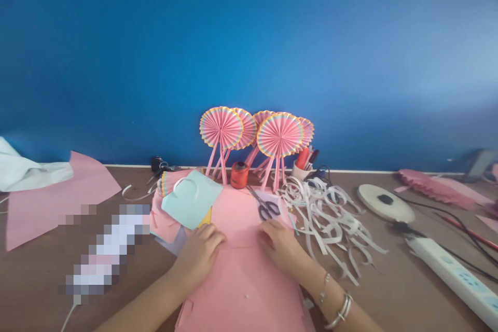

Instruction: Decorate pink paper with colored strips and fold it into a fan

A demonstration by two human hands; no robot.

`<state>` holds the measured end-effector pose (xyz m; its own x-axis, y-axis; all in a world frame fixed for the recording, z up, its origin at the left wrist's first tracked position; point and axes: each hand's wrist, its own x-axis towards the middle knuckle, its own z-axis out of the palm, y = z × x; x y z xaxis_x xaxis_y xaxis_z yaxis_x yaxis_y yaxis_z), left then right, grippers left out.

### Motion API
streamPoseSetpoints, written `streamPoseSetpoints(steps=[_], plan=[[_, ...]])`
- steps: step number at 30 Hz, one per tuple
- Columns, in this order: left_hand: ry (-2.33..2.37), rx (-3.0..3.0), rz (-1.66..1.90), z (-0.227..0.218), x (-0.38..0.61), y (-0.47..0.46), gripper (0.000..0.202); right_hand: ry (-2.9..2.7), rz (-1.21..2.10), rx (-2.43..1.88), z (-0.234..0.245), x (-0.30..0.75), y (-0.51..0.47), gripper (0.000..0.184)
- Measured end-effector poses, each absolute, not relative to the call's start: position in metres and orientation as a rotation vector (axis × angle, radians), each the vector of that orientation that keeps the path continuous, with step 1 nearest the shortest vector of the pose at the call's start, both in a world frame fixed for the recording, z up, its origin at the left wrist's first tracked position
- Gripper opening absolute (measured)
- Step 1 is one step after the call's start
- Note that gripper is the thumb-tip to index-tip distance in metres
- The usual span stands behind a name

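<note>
the pleated fans (280, 136) at 12 o'clock look finished, while the pink paper (246, 277) at 6 o'clock lies flat, unpleated. the left hand (201, 250) and right hand (278, 247) rest apart at its 10 and 2 o'clock; whether either pinches it, i cannot tell.

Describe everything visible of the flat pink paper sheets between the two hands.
The flat pink paper sheets look smooth and matte, unevenly stacked, running out of frame below. The left hand and right hand appear to rest on them, with a straight edge or crease between; dark-handled metal scissors lie at their far end.
</note>
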<state>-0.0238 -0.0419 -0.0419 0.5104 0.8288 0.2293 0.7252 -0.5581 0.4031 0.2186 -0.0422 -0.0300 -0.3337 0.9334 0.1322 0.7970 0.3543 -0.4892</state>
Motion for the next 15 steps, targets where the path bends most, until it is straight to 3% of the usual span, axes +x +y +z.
streamPoseSetpoints(steps=[5,15], plan=[[1.09,2.887,0.455,-0.043,-0.022,-0.04,0.048,-2.505,0.257,-1.297,-0.031,0.215,-0.046,0.035],[0.97,2.933,0.557,-0.036,-0.047,-0.029,0.037,-2.634,0.289,-1.194,-0.021,0.215,-0.05,0.033]])
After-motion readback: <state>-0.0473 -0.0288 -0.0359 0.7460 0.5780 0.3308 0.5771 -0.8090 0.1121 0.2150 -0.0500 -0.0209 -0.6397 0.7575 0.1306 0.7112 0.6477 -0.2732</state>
